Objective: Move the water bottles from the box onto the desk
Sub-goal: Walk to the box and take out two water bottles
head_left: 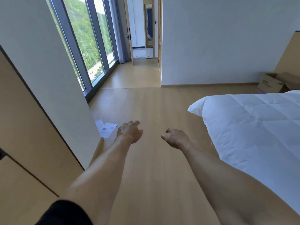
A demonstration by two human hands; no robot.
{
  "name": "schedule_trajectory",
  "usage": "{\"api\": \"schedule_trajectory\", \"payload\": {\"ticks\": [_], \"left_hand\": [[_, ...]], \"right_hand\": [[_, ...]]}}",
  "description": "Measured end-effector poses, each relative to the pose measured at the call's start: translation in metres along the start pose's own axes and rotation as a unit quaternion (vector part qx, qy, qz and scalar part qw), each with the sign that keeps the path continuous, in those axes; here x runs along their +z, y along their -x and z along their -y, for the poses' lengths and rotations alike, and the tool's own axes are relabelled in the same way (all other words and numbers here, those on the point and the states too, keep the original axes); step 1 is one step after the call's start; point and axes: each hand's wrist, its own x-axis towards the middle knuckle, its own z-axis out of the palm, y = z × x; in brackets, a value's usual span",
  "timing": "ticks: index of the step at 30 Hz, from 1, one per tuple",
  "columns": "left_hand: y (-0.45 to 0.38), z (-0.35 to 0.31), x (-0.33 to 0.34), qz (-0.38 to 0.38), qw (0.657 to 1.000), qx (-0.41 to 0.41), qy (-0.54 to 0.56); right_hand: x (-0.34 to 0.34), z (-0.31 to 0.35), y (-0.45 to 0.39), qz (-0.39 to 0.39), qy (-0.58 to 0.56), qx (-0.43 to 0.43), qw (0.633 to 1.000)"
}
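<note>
Open wood floor (146, 103) ahead, free to pass. White duvet (253, 127) crowds right side. Wall pillar (48, 78) blocks left; paper sheets (106, 129) at its foot.

We have one head view, looking forward and down over wood floor (146, 111); bed (251, 127) at 3 o'clock.

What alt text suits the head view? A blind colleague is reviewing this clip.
Both bare arms reach forward over a wooden floor, left hand and right hand holding nothing. A white-quilted bed lies right, an open cardboard box beyond it by the wall; tall windows stand left.
</note>
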Motion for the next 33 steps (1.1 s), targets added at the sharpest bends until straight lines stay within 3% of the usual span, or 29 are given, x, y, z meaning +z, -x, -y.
{"api": "schedule_trajectory", "payload": {"ticks": [16, 23, 33], "left_hand": [[-0.23, -0.033, -0.001, 0.004, 0.999, 0.041, 0.0], [-0.387, -0.038, -0.021, 0.001, 0.995, 0.097, 0.005], [-0.546, -0.04, -0.029, 0.026, 0.989, 0.144, 0.005]], "right_hand": [[-0.049, 0.002, -0.21, -0.012, 0.011, 0.024, 1.0], [-0.085, 0.037, -0.337, -0.044, 0.014, 0.061, 0.997], [-0.11, 0.075, -0.47, -0.056, 0.005, 0.088, 0.995]]}}
